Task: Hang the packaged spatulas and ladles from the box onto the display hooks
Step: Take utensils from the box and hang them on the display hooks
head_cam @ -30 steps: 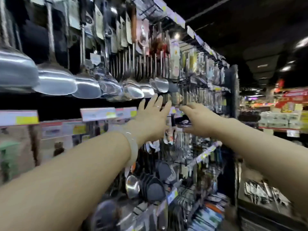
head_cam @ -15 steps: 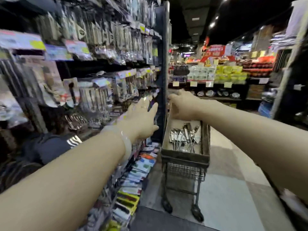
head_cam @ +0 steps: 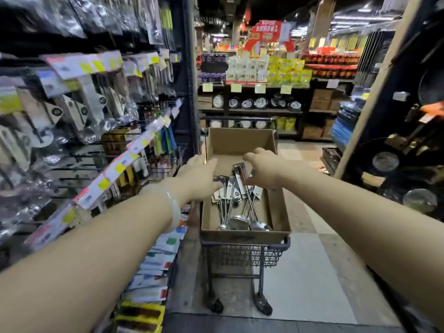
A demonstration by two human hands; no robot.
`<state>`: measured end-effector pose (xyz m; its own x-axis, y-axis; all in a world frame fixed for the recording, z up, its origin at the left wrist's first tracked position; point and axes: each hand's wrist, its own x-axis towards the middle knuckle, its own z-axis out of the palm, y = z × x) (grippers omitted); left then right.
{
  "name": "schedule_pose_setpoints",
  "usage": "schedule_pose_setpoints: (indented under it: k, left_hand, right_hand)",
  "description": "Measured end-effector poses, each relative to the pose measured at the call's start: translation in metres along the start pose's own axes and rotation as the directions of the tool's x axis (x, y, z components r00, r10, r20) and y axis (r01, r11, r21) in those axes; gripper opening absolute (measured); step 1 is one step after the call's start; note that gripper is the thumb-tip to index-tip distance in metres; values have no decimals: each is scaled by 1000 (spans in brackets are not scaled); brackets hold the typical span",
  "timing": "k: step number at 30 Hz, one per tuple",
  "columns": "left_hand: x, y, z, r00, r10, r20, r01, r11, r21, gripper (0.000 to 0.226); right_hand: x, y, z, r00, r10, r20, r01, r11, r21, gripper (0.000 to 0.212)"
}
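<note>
An open cardboard box (head_cam: pixel 240 143) rides on a small black wire cart (head_cam: pixel 242 255) in the aisle. Inside lie several packaged steel ladles and spatulas (head_cam: pixel 234 205), card headers away from me, bowls at the near end. My right hand (head_cam: pixel 263 168) is in the box, fingers curled around the raised header of one packaged utensil (head_cam: pixel 241 171). My left hand (head_cam: pixel 200 175), a pale bangle on its wrist, reaches over the box's left wall with fingers spread, tips at another header. The display hooks (head_cam: pixel 79 156) with hanging utensils fill the shelving on my left.
Price-tag rails (head_cam: pixel 125 162) jut out from the left shelving toward the cart. Flat packets (head_cam: pixel 156 265) stack low beside the cart's left side. Dark shelving with pans (head_cam: pixel 406 152) stands to the right. Tiled floor (head_cam: pixel 312 272) stretches right of the cart.
My view swung right and down from the hanging ladles to the cart. Both hands left the hooks and dropped into the box; the right one closed around a card header.
</note>
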<state>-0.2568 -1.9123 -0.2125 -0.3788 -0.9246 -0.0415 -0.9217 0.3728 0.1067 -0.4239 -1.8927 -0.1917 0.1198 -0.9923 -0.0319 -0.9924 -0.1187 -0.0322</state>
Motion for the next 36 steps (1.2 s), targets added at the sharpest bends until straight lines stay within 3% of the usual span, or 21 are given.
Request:
schedule_pose_setpoints:
  k: [7, 12, 17, 20, 25, 31, 36]
  left_hand:
    - [117, 1, 82, 980, 52, 190, -28, 991, -131, 70]
    - [197, -2, 156, 938, -14, 346, 96, 970, -222, 71]
    - [279, -8, 216, 897, -80, 435, 221, 933, -283, 68]
    - [312, -6, 248, 870, -90, 485, 286, 894, -346, 60]
    - [342, -3, 290, 846, -84, 527, 360, 819, -446, 50]
    - [362, -7, 318, 845, -141, 516, 443, 724, -529, 41]
    - [365, -5, 321, 808, -145, 570, 517, 637, -571, 34]
  right_hand:
    - [98, 62, 70, 986, 91, 142, -107, 988, 112, 52]
    - [181, 117, 163, 939, 136, 315, -230, 931, 285, 44]
    - [245, 158, 245, 838, 165, 519, -408, 822, 397, 32]
    - [273, 173, 283, 813, 207, 544, -490, 747, 449, 22]
    - [313, 191, 345, 756, 309, 577, -615, 635, 467, 35]
    - [335, 204, 393, 725, 321, 609, -633, 658, 408, 29]
    - [332, 209, 392, 774, 293, 561, -566, 717, 406, 22]
